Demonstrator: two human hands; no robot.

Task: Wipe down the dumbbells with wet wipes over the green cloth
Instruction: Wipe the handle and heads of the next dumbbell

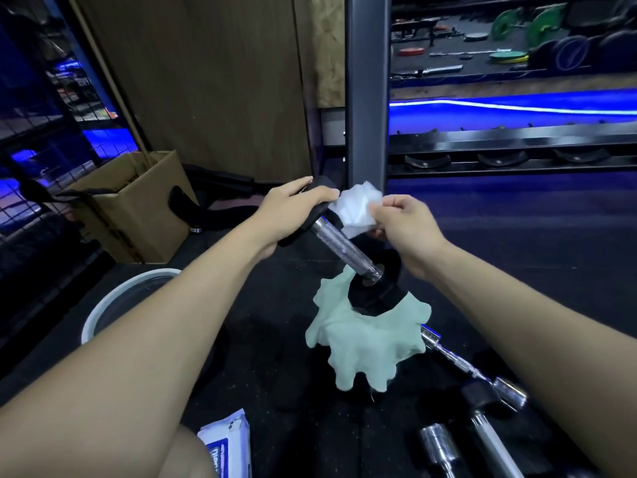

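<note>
A dumbbell (pixel 341 241) with black ends and a knurled chrome handle stands tilted, its lower end resting on the crumpled pale green cloth (pixel 368 343). My left hand (pixel 293 208) grips its upper black end. My right hand (pixel 403 222) pinches a bunched white wet wipe (pixel 358 210) against the top of the handle, just under that upper end. The pack of wet wipes (pixel 227 443) lies on the dark floor near my knee.
Chrome dumbbells and bars (pixel 475 401) lie on the floor at the lower right. A white-rimmed bucket (pixel 113 301) stands at the left, a cardboard box (pixel 138 205) behind it. A dark rack post (pixel 367 91) rises straight ahead, with rack shelves (pixel 510 157) to its right.
</note>
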